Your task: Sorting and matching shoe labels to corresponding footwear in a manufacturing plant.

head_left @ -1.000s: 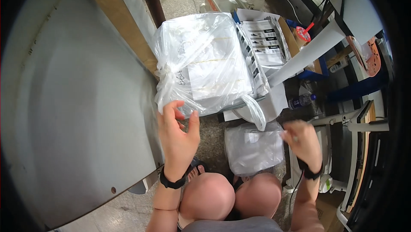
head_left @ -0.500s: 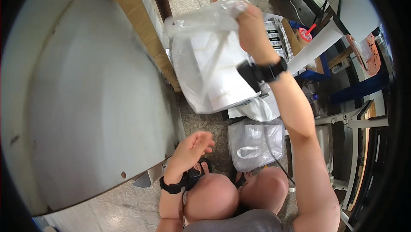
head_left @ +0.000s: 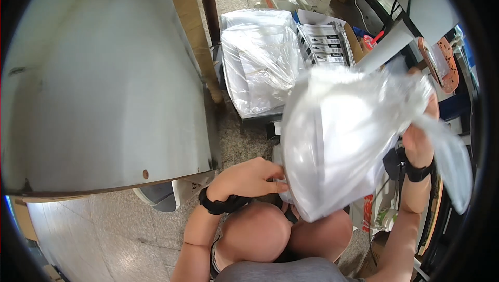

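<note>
A clear plastic bag (head_left: 338,136) with white flat contents hangs tilted over my right knee. My right hand (head_left: 420,126) is closed round its bunched top, and a loose flap of plastic trails off to the right, blurred. At the bag's left edge is my left hand (head_left: 252,178), thumb and fingers apart; its fingertips meet the plastic there, and I cannot tell if they touch this bag or the one behind it. Beyond, a stack of similar clear bags (head_left: 260,69) with white contents lies on a dark base.
A large grey metal panel (head_left: 114,95) fills the left side. Next to the stack stands an open box (head_left: 327,43) of labelled packs. Farther right are a cup with a red straw (head_left: 370,42) and a pink, hole-patterned object (head_left: 448,66). A grey-and-white object (head_left: 166,193) lies under the panel.
My right hand has drawn the bag from over the stack toward me and to the right, uncovering the stack and the box. My left hand has moved right to the plastic's edge.
</note>
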The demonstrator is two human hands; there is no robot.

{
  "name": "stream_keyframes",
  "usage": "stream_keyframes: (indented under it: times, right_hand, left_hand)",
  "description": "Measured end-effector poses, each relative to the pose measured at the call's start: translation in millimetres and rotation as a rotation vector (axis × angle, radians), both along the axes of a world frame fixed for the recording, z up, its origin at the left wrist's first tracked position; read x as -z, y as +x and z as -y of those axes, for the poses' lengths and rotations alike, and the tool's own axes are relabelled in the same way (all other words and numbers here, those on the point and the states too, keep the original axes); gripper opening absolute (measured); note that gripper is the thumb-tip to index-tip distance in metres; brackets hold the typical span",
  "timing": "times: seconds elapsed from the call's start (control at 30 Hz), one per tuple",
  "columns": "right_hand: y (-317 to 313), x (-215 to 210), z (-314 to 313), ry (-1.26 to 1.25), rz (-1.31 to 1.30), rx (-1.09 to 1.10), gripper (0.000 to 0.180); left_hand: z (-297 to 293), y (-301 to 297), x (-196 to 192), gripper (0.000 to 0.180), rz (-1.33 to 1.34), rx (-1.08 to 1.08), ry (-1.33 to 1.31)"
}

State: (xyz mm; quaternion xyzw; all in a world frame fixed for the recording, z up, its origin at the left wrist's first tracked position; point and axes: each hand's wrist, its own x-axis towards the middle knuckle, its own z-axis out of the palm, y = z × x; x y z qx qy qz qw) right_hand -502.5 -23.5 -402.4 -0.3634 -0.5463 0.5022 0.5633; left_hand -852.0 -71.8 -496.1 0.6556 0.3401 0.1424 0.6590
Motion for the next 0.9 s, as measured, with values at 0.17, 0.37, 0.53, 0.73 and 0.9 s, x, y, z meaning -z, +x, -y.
stream_keyframes:
  times: [0.17, 0.37, 0.53, 0.73, 0.9]
  right_hand:
    - [-3, 22, 21, -0.105, 0.713, -0.067, 0.019]
    - [-10, 94, 34, 0.018, 1.285, -0.766, 0.017]
    - [-20, 105, 26, -0.076, 1.311, -0.638, 0.019]
    - [-30, 81, 24, -0.134, 1.015, -0.256, 0.032]
    - [-60, 90, 5, 0.117, 0.714, 0.051, 0.097]
  left_hand:
    - [-15, 11, 21, 0.029, -0.284, -0.317, 0.460]
    - [-105, 51, 42, 0.052, -0.480, -0.776, 1.027]
    - [-179, 82, 89, 0.055, -0.852, -0.721, 1.223]
    - [-205, 63, 42, 0.017, 0.006, -0.998, 0.490]
    - [-154, 53, -61, 0.011, 0.461, -0.934, 0.333]
